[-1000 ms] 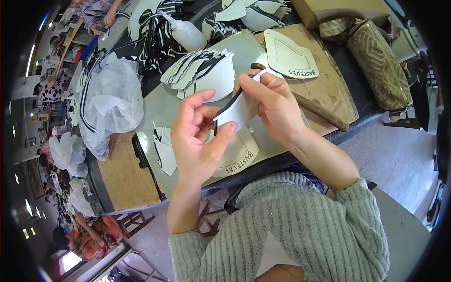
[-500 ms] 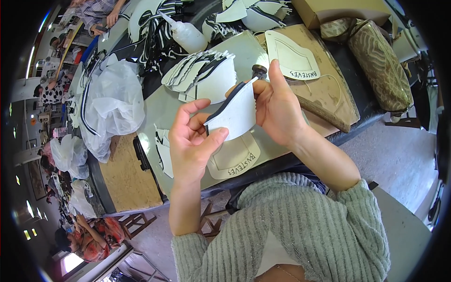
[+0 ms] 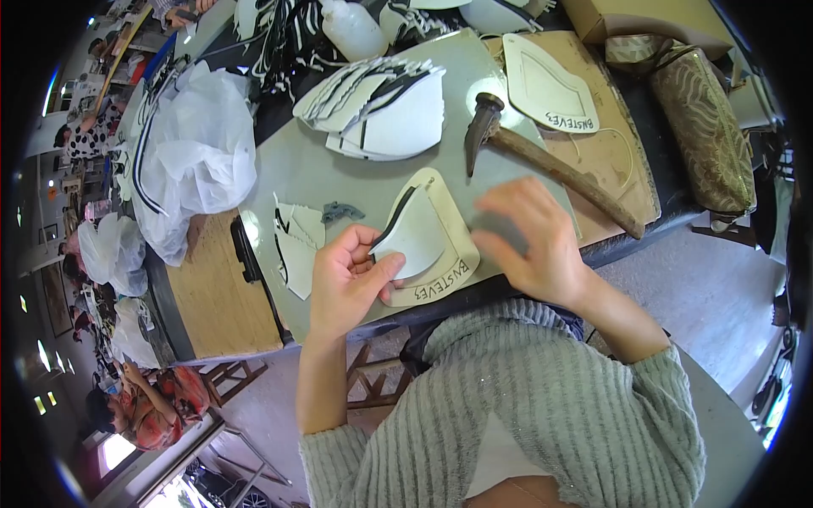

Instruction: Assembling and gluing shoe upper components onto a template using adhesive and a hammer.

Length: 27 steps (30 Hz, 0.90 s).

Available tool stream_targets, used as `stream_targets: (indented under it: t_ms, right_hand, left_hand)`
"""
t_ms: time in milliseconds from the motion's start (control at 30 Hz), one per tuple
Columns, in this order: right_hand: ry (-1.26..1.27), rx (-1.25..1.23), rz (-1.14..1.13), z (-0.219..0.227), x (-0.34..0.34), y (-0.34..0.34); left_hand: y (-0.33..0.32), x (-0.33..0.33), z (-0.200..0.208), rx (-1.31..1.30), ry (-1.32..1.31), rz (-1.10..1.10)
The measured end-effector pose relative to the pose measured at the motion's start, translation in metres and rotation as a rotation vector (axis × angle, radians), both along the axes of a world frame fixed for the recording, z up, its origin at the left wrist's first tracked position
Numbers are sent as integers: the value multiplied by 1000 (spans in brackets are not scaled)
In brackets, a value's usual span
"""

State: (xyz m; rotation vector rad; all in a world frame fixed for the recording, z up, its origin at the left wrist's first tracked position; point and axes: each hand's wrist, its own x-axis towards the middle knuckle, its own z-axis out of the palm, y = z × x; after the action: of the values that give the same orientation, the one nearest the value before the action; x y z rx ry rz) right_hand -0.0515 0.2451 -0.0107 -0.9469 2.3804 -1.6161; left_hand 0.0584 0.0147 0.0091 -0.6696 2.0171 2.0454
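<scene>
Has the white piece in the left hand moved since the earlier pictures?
Yes: against the stack of white pieces, the white piece in the left hand has moved away, toward the picture's lower edge.

The black table (image 3: 478,292) bears a grey sheet (image 3: 356,186), brown boards (image 3: 224,284) and patterned pouch (image 3: 703,127).

Right of my right hand (image 3: 538,241) I see pale floor (image 3: 665,275); below my left hand (image 3: 345,286), a wooden stool (image 3: 379,369); farther left, a bright window (image 3: 114,452).
</scene>
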Motion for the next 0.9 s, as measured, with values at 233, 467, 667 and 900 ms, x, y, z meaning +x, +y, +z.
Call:
stream_targets:
  t_ms: [233,467,667,900]
  right_hand:
    - [413,175,160,-16,18,13]
    - [369,185,182,-15,18,14]
    - [373,189,173,-17,19,14]
    - [370,183,178,-17,19,13]
  left_hand:
    - [15,5,-3,-63,-57,52]
    - [29,9,-2,-81,-97,138]
    - [34,14,-9,-11,-39,233]
    - [34,14,-10,6,-12,233]
